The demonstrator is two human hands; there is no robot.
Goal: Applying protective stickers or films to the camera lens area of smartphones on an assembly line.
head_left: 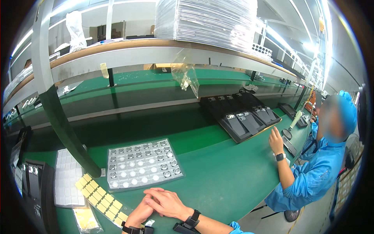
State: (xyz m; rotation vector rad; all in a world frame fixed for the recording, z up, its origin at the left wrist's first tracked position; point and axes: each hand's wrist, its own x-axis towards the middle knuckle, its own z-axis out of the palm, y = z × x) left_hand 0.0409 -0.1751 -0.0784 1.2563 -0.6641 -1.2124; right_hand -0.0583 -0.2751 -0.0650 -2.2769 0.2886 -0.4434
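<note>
My right hand (169,203) lies over my left hand (141,212) at the near edge of the bench. The right fingers are stretched across the back of the left hand, and neither hand shows an object in it. Most of the left fingers are hidden beneath the right. A black strap with a small black box (191,222) circles my right wrist, and another strap (132,229) circles the left. Just beyond is a clear plastic tray (146,163) with rows of small round parts, some dark-ringed, some whitish. Left of my hands, yellow square pads (102,199) run in a slanting strip.
Black trays of dark flat parts stand at the far right (237,117) and far left (39,187). A white tray (67,175) lies by the green-footed post (58,117). Overhead runs a shelf with stacked trays (210,23). A co-worker in blue (315,163) sits right, one hand raised.
</note>
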